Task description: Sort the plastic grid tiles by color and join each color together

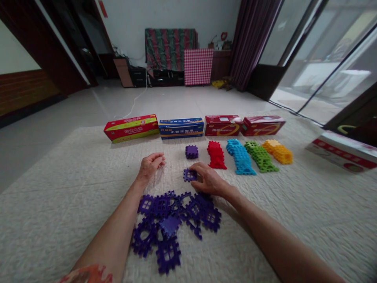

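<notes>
My right hand [207, 179] grips the right edge of a purple interlocking window tile [186, 175] between thumb and fingers, on or just over the mat. To its left, my left hand [151, 168] is loosely closed, its fingers curled together, with nothing visible in them. A neat purple stack of tiles [191, 152] stands just beyond the right hand. Nearer me lies a loose pile of purple tiles [171, 226], some with window panes, some with round holes, one solid.
Rows of stacked red tiles [216, 155], blue tiles [240, 157], green tiles [260, 156] and yellow tiles [278, 152] extend rightward. Behind stand a red-and-yellow box [131, 129], a blue box [181, 128] and two dark red boxes [223, 125]. A white-and-red box [344, 151] sits far right on the pale mat [73, 196].
</notes>
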Demonstrator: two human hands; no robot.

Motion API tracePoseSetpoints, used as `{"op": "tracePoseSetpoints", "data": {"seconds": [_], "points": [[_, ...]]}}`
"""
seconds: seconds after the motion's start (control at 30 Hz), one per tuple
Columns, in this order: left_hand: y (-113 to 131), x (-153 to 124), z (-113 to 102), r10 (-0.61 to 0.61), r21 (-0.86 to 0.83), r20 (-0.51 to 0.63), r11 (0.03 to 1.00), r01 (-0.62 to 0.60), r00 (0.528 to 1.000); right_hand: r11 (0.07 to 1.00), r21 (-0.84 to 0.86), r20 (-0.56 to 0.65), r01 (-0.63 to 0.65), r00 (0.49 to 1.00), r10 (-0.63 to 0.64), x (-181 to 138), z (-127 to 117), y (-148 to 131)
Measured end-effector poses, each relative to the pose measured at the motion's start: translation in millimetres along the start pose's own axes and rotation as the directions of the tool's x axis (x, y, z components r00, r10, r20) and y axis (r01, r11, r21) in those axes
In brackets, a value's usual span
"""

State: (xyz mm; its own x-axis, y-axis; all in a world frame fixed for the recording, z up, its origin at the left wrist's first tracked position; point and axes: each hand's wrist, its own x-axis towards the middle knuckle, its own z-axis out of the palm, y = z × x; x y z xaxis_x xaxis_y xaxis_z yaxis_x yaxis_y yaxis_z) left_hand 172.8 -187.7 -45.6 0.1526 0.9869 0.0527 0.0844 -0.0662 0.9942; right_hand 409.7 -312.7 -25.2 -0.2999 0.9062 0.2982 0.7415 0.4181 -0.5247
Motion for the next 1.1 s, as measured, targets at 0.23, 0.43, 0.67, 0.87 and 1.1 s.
{"op": "tracePoseSetpoints", "data": {"seconds": [0.23,0.43,0.67,0.87,1.1], "points": [[0,0,0,-0.007,-0.014,-0.002,1.0,0.007,1.0,0.997,-0.083,-0.008,-0.006,1.0,0.005,1,8,-5],[4,-2,2,0.013,0.008,-0.002,1.0,-0.013,1.0,0.973,-0.216,-0.239,0.086,0.961,-0.138,15,8,7],[5,-2,2,-0.021,0.0,-0.004,1.0,0.021,1.0,0.934,-0.354,-0.315,0.051,0.934,-0.171,27,5,25],[4,-1,2,-0.021,-0.015,0.001,1.0,0.021,1.0,0.932,-0.363,-0.283,0.011,0.952,-0.121,25,6,25],[1,1,1,0.002,-0.002,-0.008,1.0,-0.002,1.0,0.954,-0.301,-0.26,0.009,0.961,-0.092,23,2,20]]}}
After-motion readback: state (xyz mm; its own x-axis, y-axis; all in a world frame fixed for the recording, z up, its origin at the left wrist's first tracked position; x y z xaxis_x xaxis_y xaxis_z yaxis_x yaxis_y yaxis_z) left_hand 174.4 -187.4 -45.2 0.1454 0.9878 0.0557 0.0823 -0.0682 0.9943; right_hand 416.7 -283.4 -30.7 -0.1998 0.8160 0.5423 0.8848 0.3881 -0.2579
